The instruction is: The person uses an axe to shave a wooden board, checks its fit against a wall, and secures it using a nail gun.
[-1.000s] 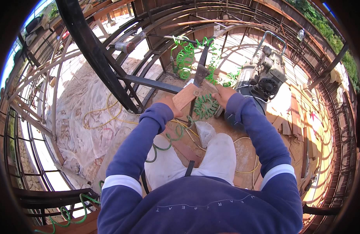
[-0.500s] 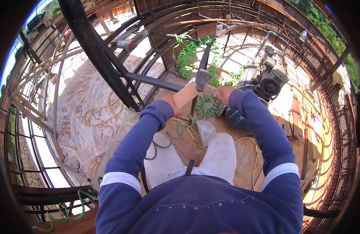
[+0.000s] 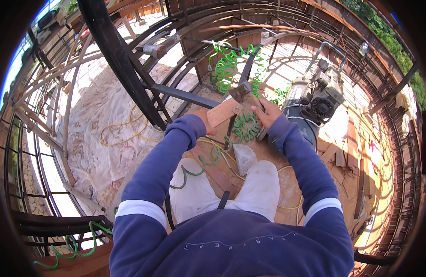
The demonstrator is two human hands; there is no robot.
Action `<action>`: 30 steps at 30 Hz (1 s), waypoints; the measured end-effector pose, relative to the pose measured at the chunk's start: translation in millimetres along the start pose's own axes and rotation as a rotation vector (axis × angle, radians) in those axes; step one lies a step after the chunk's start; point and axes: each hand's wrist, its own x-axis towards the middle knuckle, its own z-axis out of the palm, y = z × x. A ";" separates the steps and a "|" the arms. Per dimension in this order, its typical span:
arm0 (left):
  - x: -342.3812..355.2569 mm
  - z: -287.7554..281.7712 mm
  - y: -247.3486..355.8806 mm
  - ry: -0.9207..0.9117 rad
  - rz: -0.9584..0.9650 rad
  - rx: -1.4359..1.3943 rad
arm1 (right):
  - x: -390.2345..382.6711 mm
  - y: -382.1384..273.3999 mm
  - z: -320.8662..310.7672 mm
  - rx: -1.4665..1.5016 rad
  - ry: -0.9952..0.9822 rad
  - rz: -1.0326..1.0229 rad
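My left hand [image 3: 203,121] is closed around a short reddish wooden board [image 3: 223,111], tilted up toward the right. A pale round spot shows near the board's far end. My right hand [image 3: 267,113] grips the wooden handle of a hatchet [image 3: 241,92]; its dark metal head lies over the board's far end. Whether head and board touch, I cannot tell. Both are in front of my chest, above a dark metal bar [image 3: 185,97]. My left fingers are partly hidden behind the board.
A wheeled air compressor [image 3: 314,99] stands at the right, near coiled green hose [image 3: 228,69]. A thick black post [image 3: 123,64] rises on the left. Crumpled plastic sheeting [image 3: 102,124] and a yellow cable [image 3: 125,142] lie on the floor. Wood pieces [image 3: 349,152] are scattered at the right.
The hatchet head has turned and tipped, and my right hand has shifted slightly right with its fingers now showing on the handle. The board in my left hand stays nearly in place.
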 end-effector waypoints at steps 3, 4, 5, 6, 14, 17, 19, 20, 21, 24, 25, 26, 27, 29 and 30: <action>-0.8 -1.1 -0.3 -0.002 0.010 0.007 | -2.5 -12.4 3.8 -0.143 0.068 -0.064; -0.8 -2.0 0.2 -0.006 0.013 0.010 | -3.3 -14.7 4.0 -0.221 0.104 -0.092; -0.7 -2.5 1.2 -0.012 0.007 0.013 | -0.5 -8.4 5.7 -0.287 0.072 -0.073; 0.2 -3.4 3.7 -0.018 0.003 0.021 | 4.7 4.3 8.2 -0.352 0.043 -0.052; -2.3 -7.2 4.4 -0.037 -0.006 0.029 | 11.7 17.9 14.2 -0.273 0.155 -0.098; 0.5 -7.5 5.3 -0.029 -0.002 0.038 | 16.2 24.0 10.8 -0.353 0.051 -0.093; -3.2 -8.9 3.3 -0.034 -0.008 0.047 | 14.5 5.6 6.9 -0.312 0.022 -0.085; -4.5 -10.7 2.5 -0.046 -0.001 0.038 | 16.6 6.3 9.0 -0.280 0.086 -0.098; -4.6 -11.2 4.5 -0.062 0.014 0.027 | 16.4 10.6 9.8 -0.251 0.152 -0.103; -1.8 -10.2 6.8 -0.052 0.022 0.027 | 18.1 25.1 13.4 -0.296 0.132 -0.140; -1.5 -10.6 6.5 -0.038 0.018 0.034 | 18.4 26.8 14.5 -0.330 0.090 -0.157; -2.3 -10.8 5.8 -0.040 0.019 0.034 | 18.0 28.2 14.5 -0.319 0.069 -0.134; -3.7 -10.7 3.9 -0.038 0.016 0.031 | 16.6 16.5 11.5 -0.310 0.044 -0.116; -5.5 -10.8 1.5 -0.038 -0.002 0.036 | 16.6 9.6 12.7 -0.263 0.070 -0.087; -3.7 -8.9 3.9 -0.045 -0.008 0.042 | 15.3 12.5 13.6 -0.230 0.123 -0.068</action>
